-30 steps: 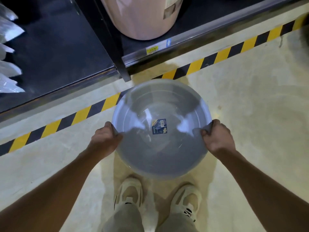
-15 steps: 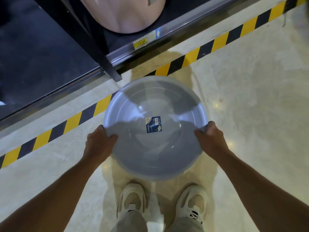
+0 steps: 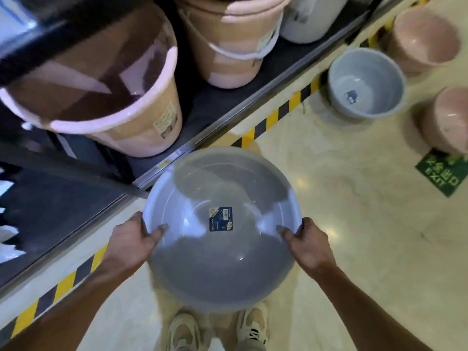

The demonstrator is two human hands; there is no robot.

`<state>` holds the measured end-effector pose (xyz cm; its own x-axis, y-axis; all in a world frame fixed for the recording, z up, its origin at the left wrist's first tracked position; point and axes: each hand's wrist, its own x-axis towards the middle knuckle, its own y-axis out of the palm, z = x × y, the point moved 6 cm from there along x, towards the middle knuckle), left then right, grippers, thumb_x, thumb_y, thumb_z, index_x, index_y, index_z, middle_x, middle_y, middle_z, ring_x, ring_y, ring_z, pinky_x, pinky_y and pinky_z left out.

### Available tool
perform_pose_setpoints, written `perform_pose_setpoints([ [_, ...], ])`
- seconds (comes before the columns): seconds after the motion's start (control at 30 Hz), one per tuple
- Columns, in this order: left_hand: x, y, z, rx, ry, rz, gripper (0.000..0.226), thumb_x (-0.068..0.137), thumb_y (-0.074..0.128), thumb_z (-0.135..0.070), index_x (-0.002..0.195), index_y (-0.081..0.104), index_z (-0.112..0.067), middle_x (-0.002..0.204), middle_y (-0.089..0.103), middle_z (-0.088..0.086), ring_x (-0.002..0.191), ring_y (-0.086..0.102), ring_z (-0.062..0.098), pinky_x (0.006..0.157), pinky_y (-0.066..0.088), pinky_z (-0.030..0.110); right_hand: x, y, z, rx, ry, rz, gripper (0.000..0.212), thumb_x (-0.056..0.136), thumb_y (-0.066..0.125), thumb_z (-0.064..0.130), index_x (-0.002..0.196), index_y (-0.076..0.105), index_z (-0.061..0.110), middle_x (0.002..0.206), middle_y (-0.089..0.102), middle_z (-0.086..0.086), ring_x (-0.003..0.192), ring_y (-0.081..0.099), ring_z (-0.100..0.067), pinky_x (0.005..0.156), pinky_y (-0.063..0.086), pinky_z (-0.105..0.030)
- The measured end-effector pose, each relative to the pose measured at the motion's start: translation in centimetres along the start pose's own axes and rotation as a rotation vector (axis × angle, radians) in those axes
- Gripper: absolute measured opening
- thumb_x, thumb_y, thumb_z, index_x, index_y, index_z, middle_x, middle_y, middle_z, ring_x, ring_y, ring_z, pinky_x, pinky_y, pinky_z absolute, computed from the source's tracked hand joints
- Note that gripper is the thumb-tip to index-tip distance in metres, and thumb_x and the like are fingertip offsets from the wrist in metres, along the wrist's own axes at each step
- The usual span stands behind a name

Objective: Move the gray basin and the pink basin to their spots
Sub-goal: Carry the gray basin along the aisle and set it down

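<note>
A round gray basin with a blue label in its bottom hangs in front of me above my shoes. My left hand is shut on its left rim and my right hand on its right rim, thumbs inside. The basin's far edge overlaps the front lip of the low black shelf. On the floor at the right stand two pink basins and a smaller gray basin.
Pink buckets and a white bucket stand on the shelf. Yellow-black hazard tape runs along the shelf's foot. A green exit sign is stuck on the cream floor at the right.
The view has swung up and to the right, so the shelf's buckets and the floor basins have come into sight. The gray basin stays in both hands, now nearer the shelf edge.
</note>
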<state>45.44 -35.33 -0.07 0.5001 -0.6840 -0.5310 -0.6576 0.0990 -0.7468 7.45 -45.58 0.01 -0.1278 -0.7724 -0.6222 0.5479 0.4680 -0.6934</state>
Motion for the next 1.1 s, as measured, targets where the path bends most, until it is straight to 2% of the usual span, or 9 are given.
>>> perform_pose_setpoints([
  [0.13,-2.8,-4.4,-10.1,-0.043,0.095,-0.016,0.026,0.086,0.074,-0.042,0.081,0.056,-0.023,0.065,0.064,-0.007,0.076,0.066,0.030,0.062,0.044,0.035,-2.2,-9.2,0.4,0.094,0.079,-0.070,0.039,0.088,0.063,0.049,0.087,0.052,0.012,0.084,0.063,-0.004,0.081,0.062,-0.032,0.072,0.052,-0.039],
  [0.27,-4.3,-6.2,-19.1,-0.039,0.174,0.016,0.020,0.085,0.072,-0.043,0.092,0.064,-0.027,0.079,0.071,-0.008,0.079,0.067,0.025,0.068,0.050,0.033,-3.1,-17.5,0.0,0.175,0.145,-0.132,0.035,0.085,0.062,0.045,0.088,0.053,0.011,0.084,0.064,-0.005,0.076,0.062,-0.030,0.068,0.053,-0.038],
  [0.43,-4.9,-6.1,-28.5,-0.017,0.269,0.054,0.017,0.085,0.072,-0.044,0.091,0.066,-0.030,0.081,0.072,-0.012,0.084,0.067,0.023,0.078,0.053,0.037,-2.7,-25.6,-2.1,0.211,0.238,-0.210,0.032,0.081,0.060,0.047,0.085,0.052,0.015,0.082,0.063,-0.002,0.072,0.061,-0.025,0.062,0.050,-0.035],
  [0.5,-4.3,-5.6,-31.9,-0.013,0.286,0.059,0.017,0.085,0.072,-0.043,0.083,0.061,-0.030,0.076,0.068,-0.015,0.083,0.068,0.024,0.073,0.051,0.035,-1.4,-27.8,-2.8,0.216,0.267,-0.232,0.032,0.079,0.059,0.048,0.082,0.052,0.017,0.079,0.063,-0.001,0.069,0.060,-0.022,0.060,0.049,-0.034],
  [0.57,-3.0,-4.6,-34.7,0.011,0.274,0.075,0.022,0.084,0.070,-0.046,0.082,0.059,-0.027,0.075,0.069,-0.007,0.080,0.068,0.027,0.073,0.052,0.037,0.4,-29.6,-3.4,0.216,0.283,-0.234,0.033,0.079,0.060,0.048,0.081,0.053,0.017,0.079,0.063,-0.002,0.069,0.059,-0.023,0.061,0.048,-0.035],
  [0.7,1.3,-2.3,-40.3,0.075,0.298,0.119,0.031,0.081,0.064,-0.052,0.093,0.066,-0.023,0.086,0.074,0.001,0.085,0.068,0.030,0.078,0.055,0.039,5.4,-32.2,-4.1,0.212,0.320,-0.236,0.031,0.082,0.062,0.047,0.082,0.053,0.017,0.082,0.061,-0.002,0.075,0.055,-0.030,0.064,0.043,-0.037],
  [0.87,6.8,0.9,-47.4,0.169,0.339,0.144,0.037,0.085,0.067,-0.045,0.108,0.067,-0.015,0.101,0.073,0.013,0.096,0.067,0.037,0.079,0.053,0.040,12.0,-35.1,-4.9,0.191,0.343,-0.248,0.021,0.091,0.060,0.032,0.092,0.053,0.013,0.088,0.058,-0.009,0.078,0.051,-0.030,0.065,0.039,-0.035],
  [1.0,10.8,3.5,-53.0,0.140,0.355,0.184,0.032,0.086,0.070,-0.038,0.102,0.065,-0.011,0.094,0.071,0.013,0.091,0.067,0.036,0.079,0.054,0.043,17.1,-37.5,-5.5,0.187,0.368,-0.237,0.022,0.089,0.062,0.032,0.091,0.053,0.012,0.086,0.057,-0.008,0.075,0.051,-0.030,0.063,0.038,-0.035],
  [1.1,13.2,6.0,-57.2,0.183,0.368,0.206,0.030,0.084,0.069,-0.042,0.097,0.063,-0.015,0.088,0.071,0.007,0.083,0.067,0.033,0.073,0.054,0.040,21.1,-39.8,-6.8,0.182,0.390,-0.231,0.023,0.089,0.062,0.029,0.097,0.057,0.009,0.087,0.057,-0.008,0.075,0.050,-0.030,0.064,0.038,-0.034],
])
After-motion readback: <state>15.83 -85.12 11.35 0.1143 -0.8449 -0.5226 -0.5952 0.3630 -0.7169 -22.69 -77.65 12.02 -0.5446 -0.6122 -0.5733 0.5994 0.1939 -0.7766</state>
